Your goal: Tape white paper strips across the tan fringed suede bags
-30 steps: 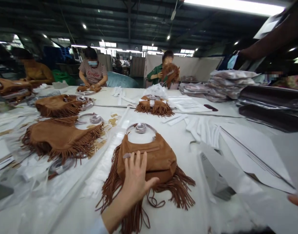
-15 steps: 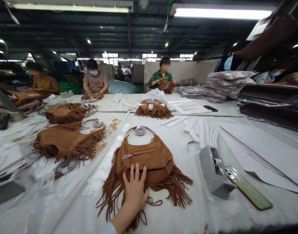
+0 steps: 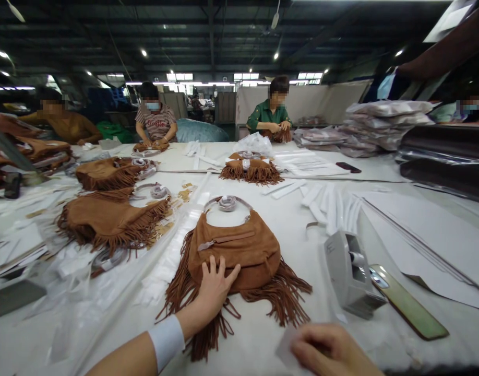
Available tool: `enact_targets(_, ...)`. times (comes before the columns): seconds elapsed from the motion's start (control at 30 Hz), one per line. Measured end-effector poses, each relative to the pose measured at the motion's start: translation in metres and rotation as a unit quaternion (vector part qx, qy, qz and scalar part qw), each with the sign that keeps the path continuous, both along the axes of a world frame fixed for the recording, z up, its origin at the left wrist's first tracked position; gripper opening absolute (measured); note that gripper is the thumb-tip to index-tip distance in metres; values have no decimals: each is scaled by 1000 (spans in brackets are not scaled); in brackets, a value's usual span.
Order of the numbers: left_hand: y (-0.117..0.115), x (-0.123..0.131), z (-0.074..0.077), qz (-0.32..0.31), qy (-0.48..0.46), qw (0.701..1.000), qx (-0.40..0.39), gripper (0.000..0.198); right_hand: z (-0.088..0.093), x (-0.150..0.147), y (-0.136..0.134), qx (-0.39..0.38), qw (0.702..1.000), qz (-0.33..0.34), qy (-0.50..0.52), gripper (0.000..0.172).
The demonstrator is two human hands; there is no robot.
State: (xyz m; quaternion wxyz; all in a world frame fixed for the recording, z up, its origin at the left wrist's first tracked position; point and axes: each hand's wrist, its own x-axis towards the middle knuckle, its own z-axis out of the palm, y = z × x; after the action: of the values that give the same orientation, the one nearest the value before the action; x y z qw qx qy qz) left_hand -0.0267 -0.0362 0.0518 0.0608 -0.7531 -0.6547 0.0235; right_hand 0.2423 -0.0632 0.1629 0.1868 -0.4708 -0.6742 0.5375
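Wht tbl w/ brn bag

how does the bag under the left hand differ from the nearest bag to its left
The front bag shows a zipper; none is visible on the side bag. The front bag lies roughly square to the person, while the side bag is turned, its curved top toward the upper right. The left hand rests on the front bag; no hand touches the side bag. Both are brown and fringed.

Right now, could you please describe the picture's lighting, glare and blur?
Head view: the right hand looks softer than the fringed bag; head view: bright windows against a dark ceiling; head view: streaky glare on the dark bundle.
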Motion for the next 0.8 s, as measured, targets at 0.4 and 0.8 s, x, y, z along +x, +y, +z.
enact_targets(0.4,24,-25,5,-98,0,992,-76,67,-174,-87,23,579,807,-40,-105,16)
enact_targets(0.8,71,-68,48,-143,-149,953,-221,93,-164,-63,4,571,763,214,-213,63)
